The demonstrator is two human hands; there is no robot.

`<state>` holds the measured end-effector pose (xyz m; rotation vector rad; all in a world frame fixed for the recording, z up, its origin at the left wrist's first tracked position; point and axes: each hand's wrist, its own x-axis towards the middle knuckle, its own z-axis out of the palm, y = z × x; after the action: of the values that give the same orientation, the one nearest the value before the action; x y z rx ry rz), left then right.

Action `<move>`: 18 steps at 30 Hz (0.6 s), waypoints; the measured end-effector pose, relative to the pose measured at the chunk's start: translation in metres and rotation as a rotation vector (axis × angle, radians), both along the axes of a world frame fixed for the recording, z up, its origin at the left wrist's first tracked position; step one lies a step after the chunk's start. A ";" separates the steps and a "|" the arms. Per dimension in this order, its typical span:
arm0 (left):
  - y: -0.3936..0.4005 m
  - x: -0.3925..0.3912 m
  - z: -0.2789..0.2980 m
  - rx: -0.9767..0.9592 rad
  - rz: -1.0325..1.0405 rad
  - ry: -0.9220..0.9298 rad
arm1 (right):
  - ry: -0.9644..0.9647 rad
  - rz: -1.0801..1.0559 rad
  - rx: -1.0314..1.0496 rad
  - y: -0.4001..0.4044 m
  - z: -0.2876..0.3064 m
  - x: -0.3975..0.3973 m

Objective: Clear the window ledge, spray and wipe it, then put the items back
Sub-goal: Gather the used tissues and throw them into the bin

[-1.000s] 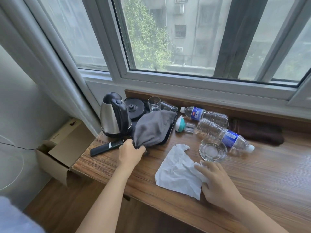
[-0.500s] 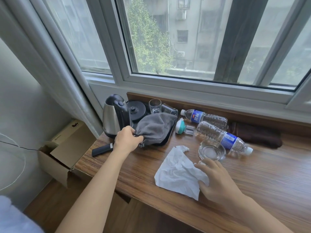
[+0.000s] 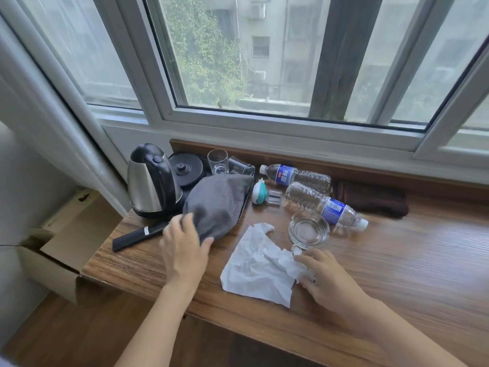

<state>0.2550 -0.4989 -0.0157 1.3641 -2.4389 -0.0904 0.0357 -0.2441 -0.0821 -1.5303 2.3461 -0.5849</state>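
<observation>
A wide wooden ledge runs under the window. My left hand rests on the near edge of a grey fabric pouch, fingers spread on top and thumb against the rim. The pouch lies over a black tray. My right hand pinches the bunched right corner of a crumpled white tissue spread on the wood. Beside it stands a small glass bowl.
At the left end stand a steel kettle, its black base and two glasses. A black remote, a teal-white gadget, two lying water bottles and a dark brown cloth also occupy the ledge. A cardboard box sits below left.
My left hand let go of the pouch's left corner and now lies on its near edge; the pouch has settled flatter. My right hand has gathered the tissue's corner.
</observation>
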 end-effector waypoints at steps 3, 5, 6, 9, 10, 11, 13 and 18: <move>0.009 -0.035 0.013 0.025 -0.601 -0.158 | -0.004 0.043 0.054 -0.004 0.009 -0.002; 0.011 -0.060 0.009 0.258 -0.800 -0.412 | -0.008 0.087 0.088 -0.006 0.013 -0.004; 0.010 -0.071 0.005 0.336 -0.826 -0.508 | -0.007 0.107 0.102 -0.007 0.013 -0.005; 0.007 -0.093 -0.012 0.393 -0.845 -0.691 | -0.009 0.138 0.113 -0.008 0.010 -0.010; 0.006 -0.096 -0.016 0.381 -0.854 -0.713 | -0.018 0.141 0.106 -0.009 0.009 -0.012; 0.007 -0.098 -0.019 0.358 -0.871 -0.723 | -0.021 0.143 0.092 -0.010 0.008 -0.013; 0.010 -0.095 -0.022 0.307 -0.907 -0.699 | -0.004 0.141 0.062 -0.009 0.004 -0.014; 0.025 -0.071 -0.030 0.242 -0.958 -0.425 | -0.028 0.040 -0.073 0.001 -0.007 -0.008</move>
<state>0.1842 -0.4736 -0.0456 0.1572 -3.3108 -0.3598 0.0279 -0.2433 -0.0892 -1.5859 2.2919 -0.6845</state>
